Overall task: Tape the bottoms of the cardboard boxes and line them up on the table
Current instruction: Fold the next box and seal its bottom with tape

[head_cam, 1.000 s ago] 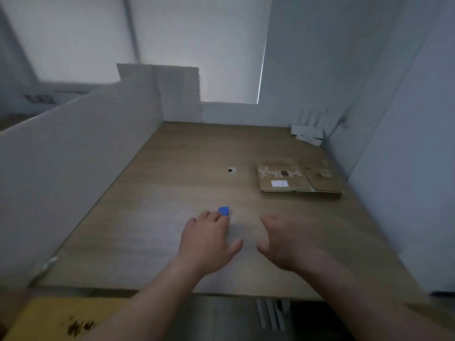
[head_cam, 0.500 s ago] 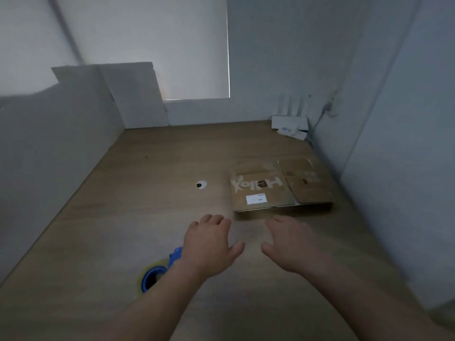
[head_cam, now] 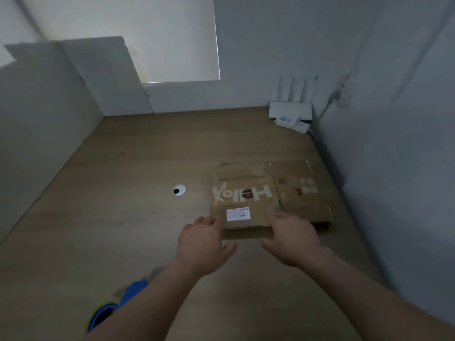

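Note:
A flattened brown cardboard box (head_cam: 243,195) printed "Hello", with a white label, lies on the wooden table (head_cam: 123,217) at centre right. A second flattened box (head_cam: 302,190) lies against its right side. My left hand (head_cam: 204,244) hovers palm down with relaxed fingers at the Hello box's near left corner. My right hand (head_cam: 293,239), also relaxed, reaches over the near right corner of that box. Neither hand holds anything. A blue and yellow tape dispenser (head_cam: 115,308) lies at the near left, partly hidden by my left forearm.
White partition boards (head_cam: 49,119) wall the table's left and back. A white wall (head_cam: 394,156) closes the right side. A white router with antennas (head_cam: 290,112) sits at the far right corner. A round cable hole (head_cam: 179,190) is in the tabletop.
Both hands have moved forward from the near table edge to the near edge of the Hello box. The view has shifted forward, and the tape dispenser now lies behind my left arm.

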A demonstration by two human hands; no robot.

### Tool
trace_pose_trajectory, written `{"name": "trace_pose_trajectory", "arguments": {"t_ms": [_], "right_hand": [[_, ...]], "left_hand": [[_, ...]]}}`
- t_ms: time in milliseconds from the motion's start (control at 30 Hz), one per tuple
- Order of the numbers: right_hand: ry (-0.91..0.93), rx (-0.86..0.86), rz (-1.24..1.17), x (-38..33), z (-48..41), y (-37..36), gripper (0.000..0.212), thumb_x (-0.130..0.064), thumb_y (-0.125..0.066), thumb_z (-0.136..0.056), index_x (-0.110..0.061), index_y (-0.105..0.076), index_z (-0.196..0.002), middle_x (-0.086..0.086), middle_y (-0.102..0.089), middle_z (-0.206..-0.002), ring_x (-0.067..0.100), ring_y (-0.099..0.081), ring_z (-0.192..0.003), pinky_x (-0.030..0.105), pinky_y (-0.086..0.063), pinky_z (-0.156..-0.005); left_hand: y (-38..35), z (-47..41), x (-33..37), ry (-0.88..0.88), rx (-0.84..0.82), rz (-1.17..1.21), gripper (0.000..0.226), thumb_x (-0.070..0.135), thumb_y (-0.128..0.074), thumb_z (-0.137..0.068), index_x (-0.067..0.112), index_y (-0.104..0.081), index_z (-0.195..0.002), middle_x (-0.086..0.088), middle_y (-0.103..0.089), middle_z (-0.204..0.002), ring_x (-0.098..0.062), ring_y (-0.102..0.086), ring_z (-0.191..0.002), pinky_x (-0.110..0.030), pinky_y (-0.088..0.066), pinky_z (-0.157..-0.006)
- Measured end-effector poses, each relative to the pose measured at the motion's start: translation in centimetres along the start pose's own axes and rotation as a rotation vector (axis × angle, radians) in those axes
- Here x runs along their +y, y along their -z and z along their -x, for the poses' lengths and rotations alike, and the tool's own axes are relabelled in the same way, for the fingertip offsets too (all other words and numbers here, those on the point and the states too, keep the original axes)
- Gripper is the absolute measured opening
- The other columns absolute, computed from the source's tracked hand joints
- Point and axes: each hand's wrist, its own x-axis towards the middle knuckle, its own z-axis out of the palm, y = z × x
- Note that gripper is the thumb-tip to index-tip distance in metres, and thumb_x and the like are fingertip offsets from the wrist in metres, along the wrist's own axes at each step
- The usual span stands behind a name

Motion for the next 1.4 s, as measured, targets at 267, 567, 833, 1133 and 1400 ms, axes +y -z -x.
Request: {"name": "trace_pose_trajectory", "arguments": {"t_ms": [267, 567, 833, 1133, 1400], "right_hand": [[-0.07, -0.063, -0.076, 3.4, -5.8, -3.5, 0.061, -0.047, -0.063, -0.087, -0.031, -0.04, -0.142, -0.002, -0.046, -0.141, 0.021, -0.055, -0.115, 0.038, -0.052, -0.089], [-0.329, -0.131, -0.092, 10.7, -10.3, -7.5, 0.109, -0.064, -0.067, -0.075, -0.036, 0.002, -0.156, 0.014, 0.014, -0.164, 0.043, -0.001, -0.15, 0.056, -0.018, -0.12], [-0.434, -0.146, -0.189, 14.9, -10.8, -7.5, 0.13, -0.068, -0.08, -0.061, -0.044, 0.008, -0.153, 0.006, 0.022, -0.163, 0.042, -0.006, -0.15, 0.057, -0.022, -0.119], [-0.373, 0.03, -0.268, 15.2, -7.9, -5.4, 0.119, -0.075, -0.076, -0.059, -0.04, -0.017, -0.156, 0.002, 0.0, -0.164, 0.033, -0.01, -0.15, 0.048, -0.023, -0.119], [-0.32, 0.062, -0.217, 13.8, -3.9, -4.6, 0.111, -0.061, -0.082, -0.063, -0.037, -0.025, -0.154, 0.003, 0.0, -0.163, 0.032, -0.013, -0.147, 0.04, -0.026, -0.117]], "left_hand": [[-5.0, -6.1, -0.1, 0.086, -0.091, 0.166, 0.073, 0.06, -0.052, -0.088, 0.027, -0.031, -0.15, 0.003, -0.039, -0.15, -0.022, -0.048, -0.125, -0.035, -0.048, -0.094], [-10.2, -10.9, -0.3, 0.166, -0.149, 0.253, 0.067, 0.051, -0.066, -0.084, 0.018, -0.04, -0.137, -0.004, -0.007, -0.163, -0.031, -0.037, -0.135, -0.037, -0.043, -0.104], [-11.4, -12.1, -0.2, 0.202, -0.102, 0.296, 0.079, 0.045, -0.077, -0.075, 0.023, -0.038, -0.14, 0.0, -0.013, -0.159, -0.033, -0.041, -0.125, -0.039, -0.047, -0.097], [-9.0, -10.5, 0.3, 0.301, 0.021, 0.299, 0.092, 0.068, -0.074, -0.067, 0.029, -0.038, -0.143, 0.001, -0.024, -0.153, -0.031, -0.033, -0.132, -0.045, -0.045, -0.102], [-7.5, -6.6, -0.1, 0.308, 0.019, 0.331, 0.088, 0.065, -0.075, -0.067, 0.029, -0.042, -0.14, -0.003, -0.025, -0.153, -0.033, -0.032, -0.133, -0.045, -0.045, -0.102]]}}
